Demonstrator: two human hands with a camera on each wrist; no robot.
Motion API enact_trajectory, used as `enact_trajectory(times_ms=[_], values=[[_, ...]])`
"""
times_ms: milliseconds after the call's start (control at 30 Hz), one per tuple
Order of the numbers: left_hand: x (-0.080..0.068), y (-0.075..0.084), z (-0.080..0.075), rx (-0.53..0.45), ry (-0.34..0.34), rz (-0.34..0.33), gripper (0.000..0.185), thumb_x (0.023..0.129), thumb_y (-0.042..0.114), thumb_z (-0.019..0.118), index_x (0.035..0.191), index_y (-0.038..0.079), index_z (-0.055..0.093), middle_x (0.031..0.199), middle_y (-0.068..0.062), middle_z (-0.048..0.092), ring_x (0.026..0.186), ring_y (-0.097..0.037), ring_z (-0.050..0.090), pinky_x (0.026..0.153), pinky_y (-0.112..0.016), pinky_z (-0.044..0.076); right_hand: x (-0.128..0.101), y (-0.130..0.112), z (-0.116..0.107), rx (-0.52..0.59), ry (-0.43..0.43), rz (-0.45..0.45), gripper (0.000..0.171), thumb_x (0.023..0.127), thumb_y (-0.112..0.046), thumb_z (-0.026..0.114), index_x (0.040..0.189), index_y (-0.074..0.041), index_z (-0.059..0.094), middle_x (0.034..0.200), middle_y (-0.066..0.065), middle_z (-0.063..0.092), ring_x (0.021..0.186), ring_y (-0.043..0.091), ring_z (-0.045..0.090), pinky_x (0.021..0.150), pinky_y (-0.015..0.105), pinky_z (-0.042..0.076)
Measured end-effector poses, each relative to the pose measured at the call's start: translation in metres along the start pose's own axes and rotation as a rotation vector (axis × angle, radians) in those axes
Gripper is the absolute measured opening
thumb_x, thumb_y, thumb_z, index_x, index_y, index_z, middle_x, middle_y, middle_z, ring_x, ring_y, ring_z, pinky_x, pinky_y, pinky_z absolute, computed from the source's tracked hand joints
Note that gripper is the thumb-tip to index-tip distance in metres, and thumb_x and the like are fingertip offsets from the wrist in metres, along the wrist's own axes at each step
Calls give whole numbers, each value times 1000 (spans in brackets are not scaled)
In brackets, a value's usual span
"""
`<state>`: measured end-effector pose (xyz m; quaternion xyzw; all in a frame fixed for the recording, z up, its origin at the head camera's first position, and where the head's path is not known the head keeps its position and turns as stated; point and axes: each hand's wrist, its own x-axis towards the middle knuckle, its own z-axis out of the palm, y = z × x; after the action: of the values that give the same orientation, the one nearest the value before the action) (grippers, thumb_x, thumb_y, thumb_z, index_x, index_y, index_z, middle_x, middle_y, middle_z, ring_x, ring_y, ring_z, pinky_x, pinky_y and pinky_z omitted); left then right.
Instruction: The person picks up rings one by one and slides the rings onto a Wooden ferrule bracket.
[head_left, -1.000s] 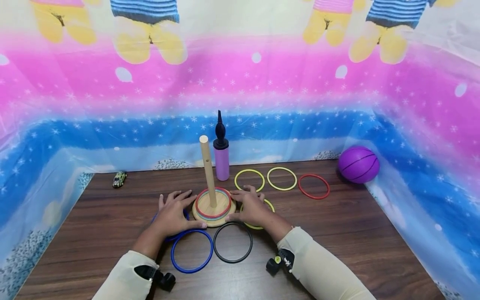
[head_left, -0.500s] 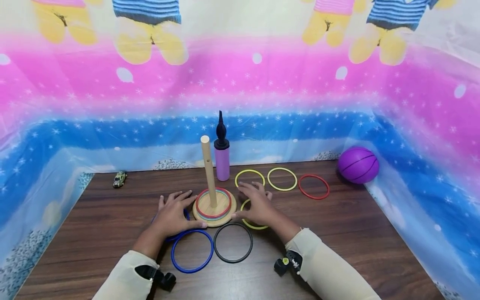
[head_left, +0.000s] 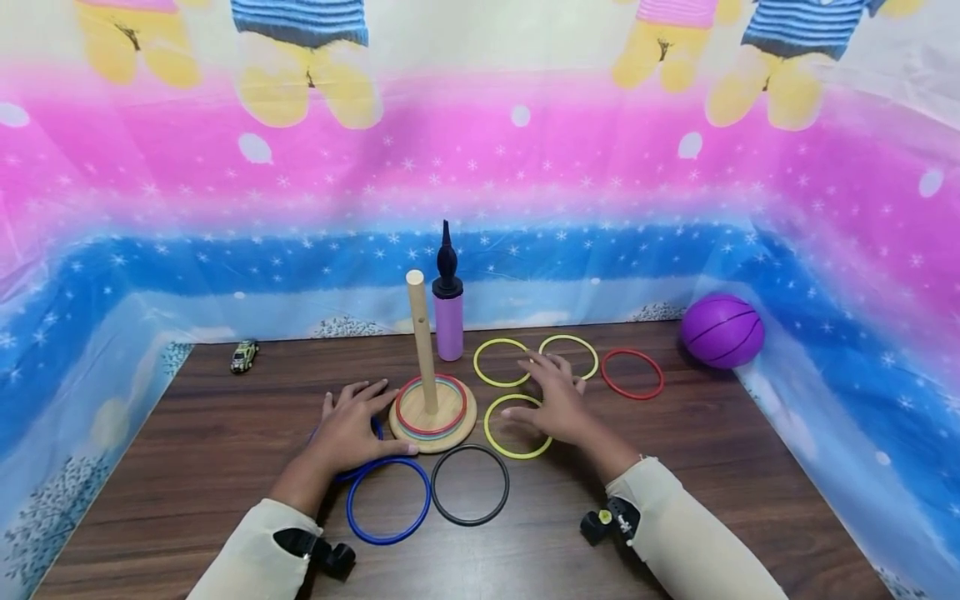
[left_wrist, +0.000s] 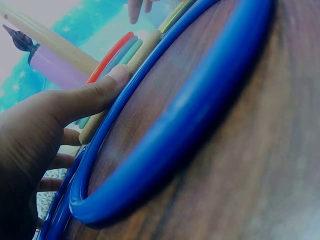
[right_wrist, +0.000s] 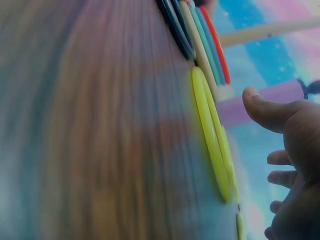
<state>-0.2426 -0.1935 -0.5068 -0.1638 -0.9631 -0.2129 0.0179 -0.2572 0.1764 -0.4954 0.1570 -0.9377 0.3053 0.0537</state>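
Note:
A wooden ring-toss stand [head_left: 422, 333] has an upright peg on a round base, with a red ring [head_left: 401, 398] on top of green-blue rings around the peg. My left hand [head_left: 347, 433] spreads its fingers along the base's left side, thumb at the front edge, as the left wrist view [left_wrist: 118, 74] also shows near the thumb. Beneath that hand lies a partly hidden blue ring [head_left: 378, 429]; another blue ring [head_left: 350, 500] lies in front. My right hand [head_left: 558, 404] hovers with extended fingers over a yellow ring [head_left: 517, 457], holding nothing.
A black ring [head_left: 471, 524] lies before the base. Two yellow rings [head_left: 476, 363] and a red ring [head_left: 632, 397] lie behind my right hand. Further back stand a purple hand pump [head_left: 449, 325], a purple ball [head_left: 722, 331] and a toy car [head_left: 244, 357]. A printed cloth [head_left: 600, 292] borders the table.
My right hand has left the base's right side and moved to the right, over the near yellow ring. My left hand stays at the base, and the stand has not visibly moved on the table.

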Motion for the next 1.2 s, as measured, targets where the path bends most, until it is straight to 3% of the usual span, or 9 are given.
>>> enact_trajectory(times_ms=[267, 800, 1200], values=[[-1, 0, 0, 0, -13, -11, 105, 77, 74, 88, 160, 18, 59, 171, -22, 46, 159, -53, 35, 121, -92, 12, -4, 23, -12, -19, 76, 20, 87, 86, -43, 95, 158, -9, 58, 176, 15, 40, 162, 52, 25, 113, 84, 22], [0, -2, 1, -33, -16, -18, 105, 77, 70, 91, 160, 16, 58, 172, -22, 44, 160, -54, 32, 121, -92, 8, -12, 67, -40, -10, 105, 148, 89, 88, -40, 93, 161, -8, 54, 177, 19, 34, 162, 53, 19, 111, 80, 18], [0, 0, -1, -34, -31, -23, 106, 77, 71, 90, 161, 15, 58, 172, -22, 44, 160, -54, 31, 121, -92, 8, -13, 100, -59, -20, 117, 271, 90, 89, -44, 92, 160, -7, 52, 177, 28, 28, 161, 59, 14, 114, 89, 13]])
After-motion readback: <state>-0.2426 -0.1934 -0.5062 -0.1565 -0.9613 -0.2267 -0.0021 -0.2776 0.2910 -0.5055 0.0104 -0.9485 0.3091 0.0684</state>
